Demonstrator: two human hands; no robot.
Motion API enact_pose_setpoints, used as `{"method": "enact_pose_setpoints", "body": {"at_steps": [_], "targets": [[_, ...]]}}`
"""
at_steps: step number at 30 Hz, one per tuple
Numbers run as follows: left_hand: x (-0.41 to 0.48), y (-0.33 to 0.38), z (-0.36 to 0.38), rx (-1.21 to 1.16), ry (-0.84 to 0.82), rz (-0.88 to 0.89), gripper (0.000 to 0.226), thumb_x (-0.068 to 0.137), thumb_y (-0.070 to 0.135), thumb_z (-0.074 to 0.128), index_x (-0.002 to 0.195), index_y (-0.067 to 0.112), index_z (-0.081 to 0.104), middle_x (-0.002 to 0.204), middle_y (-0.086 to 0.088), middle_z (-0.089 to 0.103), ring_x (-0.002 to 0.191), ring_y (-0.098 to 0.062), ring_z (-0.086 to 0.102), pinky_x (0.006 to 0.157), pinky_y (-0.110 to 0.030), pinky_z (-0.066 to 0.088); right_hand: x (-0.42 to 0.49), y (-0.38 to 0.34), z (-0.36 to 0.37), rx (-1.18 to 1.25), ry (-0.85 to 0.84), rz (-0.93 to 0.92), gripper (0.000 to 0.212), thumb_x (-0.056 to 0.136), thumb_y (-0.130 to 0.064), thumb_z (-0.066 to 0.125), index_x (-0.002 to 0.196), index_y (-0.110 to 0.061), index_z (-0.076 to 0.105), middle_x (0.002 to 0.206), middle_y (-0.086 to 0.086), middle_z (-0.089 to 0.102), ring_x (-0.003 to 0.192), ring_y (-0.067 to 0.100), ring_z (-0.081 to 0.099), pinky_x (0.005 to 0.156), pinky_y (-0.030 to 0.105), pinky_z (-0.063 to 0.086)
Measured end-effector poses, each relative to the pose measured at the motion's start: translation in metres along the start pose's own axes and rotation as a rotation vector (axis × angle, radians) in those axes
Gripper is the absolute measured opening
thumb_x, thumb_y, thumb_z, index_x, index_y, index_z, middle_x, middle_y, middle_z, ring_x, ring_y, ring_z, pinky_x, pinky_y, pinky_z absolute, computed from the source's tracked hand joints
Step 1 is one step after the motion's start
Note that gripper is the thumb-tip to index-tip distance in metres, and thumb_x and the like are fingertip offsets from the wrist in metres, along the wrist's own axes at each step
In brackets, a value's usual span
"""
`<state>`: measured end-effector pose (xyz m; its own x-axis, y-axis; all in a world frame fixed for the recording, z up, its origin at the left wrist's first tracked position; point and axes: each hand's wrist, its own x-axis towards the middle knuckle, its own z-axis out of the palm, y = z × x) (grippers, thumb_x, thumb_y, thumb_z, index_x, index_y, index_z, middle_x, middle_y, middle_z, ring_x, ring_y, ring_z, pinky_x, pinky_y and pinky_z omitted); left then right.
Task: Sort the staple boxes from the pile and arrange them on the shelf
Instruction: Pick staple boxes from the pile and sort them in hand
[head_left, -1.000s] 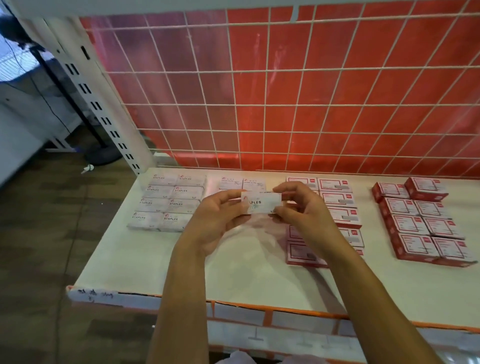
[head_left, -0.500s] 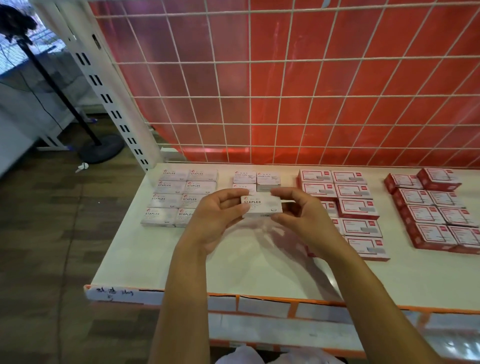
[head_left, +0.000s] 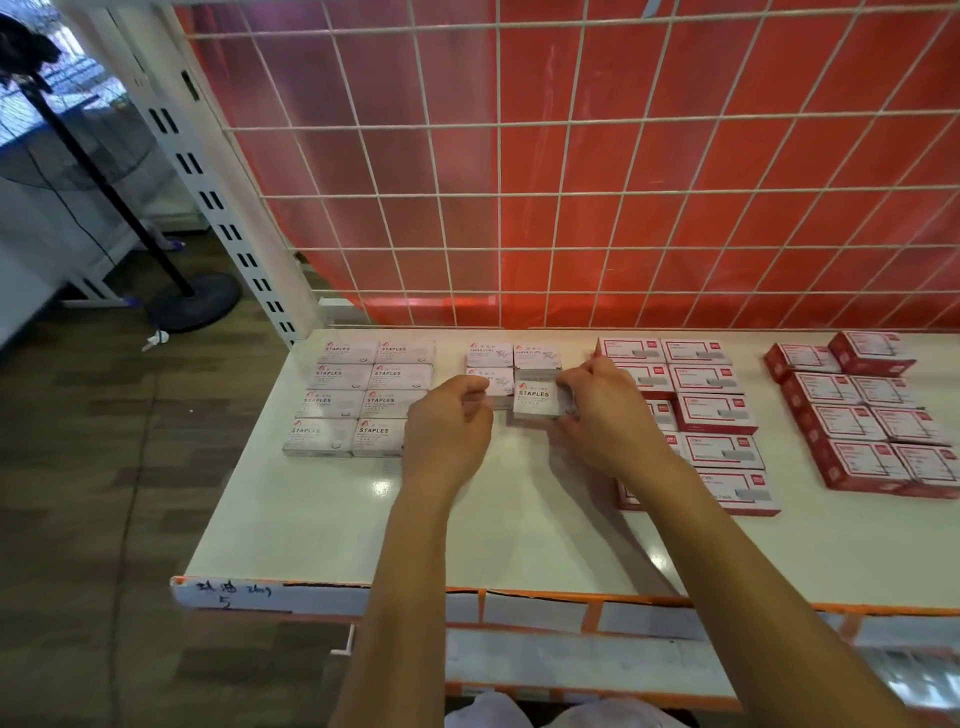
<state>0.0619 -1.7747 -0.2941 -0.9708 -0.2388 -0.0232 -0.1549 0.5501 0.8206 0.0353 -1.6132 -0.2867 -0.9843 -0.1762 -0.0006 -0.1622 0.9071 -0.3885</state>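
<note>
A white wire grid (head_left: 571, 192) over red sheeting closed off the far edge of the white shelf (head_left: 322, 519). A broad band of the shelf's white surface ran along its orange-taped near edge. Two blocks of red boxes (head_left: 717, 415) filled the right side. A two-wide block of white staples boxes (head_left: 358, 400) sat by the left edge. Between them, paper clip boxes (head_left: 488, 353) lay against the far edge. The right hand (head_left: 608, 421) pinched a staple box (head_left: 537, 399) by its right side, just near of the paper clip boxes. The left hand (head_left: 449, 421) was curled just left of it, apart; whether it held anything I could not tell.
</note>
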Motion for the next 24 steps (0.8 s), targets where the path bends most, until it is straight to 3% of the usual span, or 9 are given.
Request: {"method": "enact_pose_setpoints", "body": {"at_steps": [4, 13, 18, 24], "targets": [[0.000, -0.001, 0.004, 0.155, 0.047, 0.106, 0.028, 0.090, 0.016, 0.060, 0.117, 0.017, 0.066, 0.112, -0.002, 0.068, 0.103, -0.019, 0.061, 0.094, -0.031, 0.047, 0.006, -0.002, -0.004, -0.011, -0.024, 0.035, 0.040, 0.085, -0.018, 0.060, 0.124, -0.009, 0.056, 0.116, 0.013, 0.049, 0.110, 0.030, 0.045, 0.093, 0.035, 0.040], [0.008, -0.005, -0.010, 0.230, 0.076, 0.180, 0.032, 0.086, 0.011, 0.063, 0.118, 0.018, 0.065, 0.113, -0.003, 0.066, 0.104, -0.022, 0.060, 0.092, -0.037, 0.047, 0.003, -0.025, -0.004, 0.050, -0.035, -0.051, 0.046, 0.084, -0.022, 0.064, 0.128, -0.013, 0.054, 0.121, 0.012, 0.051, 0.112, 0.028, 0.047, 0.100, 0.036, 0.036], [0.003, -0.020, -0.030, 0.350, 0.109, 0.190, 0.036, 0.089, 0.007, 0.057, 0.123, 0.018, 0.062, 0.121, -0.002, 0.063, 0.110, -0.021, 0.056, 0.095, -0.031, 0.040, -0.003, -0.044, 0.005, 0.088, -0.060, -0.113, 0.039, 0.084, -0.021, 0.066, 0.121, -0.012, 0.057, 0.119, 0.009, 0.051, 0.111, 0.024, 0.047, 0.093, 0.025, 0.035], [-0.007, -0.040, -0.057, 0.414, 0.135, 0.196, 0.034, 0.089, 0.007, 0.059, 0.121, 0.016, 0.063, 0.122, -0.004, 0.063, 0.114, -0.022, 0.054, 0.097, -0.031, 0.038, -0.005, -0.067, 0.021, 0.108, -0.092, -0.194, 0.032, 0.083, -0.023, 0.065, 0.113, -0.013, 0.059, 0.112, 0.008, 0.053, 0.106, 0.025, 0.048, 0.090, 0.028, 0.037]]}}
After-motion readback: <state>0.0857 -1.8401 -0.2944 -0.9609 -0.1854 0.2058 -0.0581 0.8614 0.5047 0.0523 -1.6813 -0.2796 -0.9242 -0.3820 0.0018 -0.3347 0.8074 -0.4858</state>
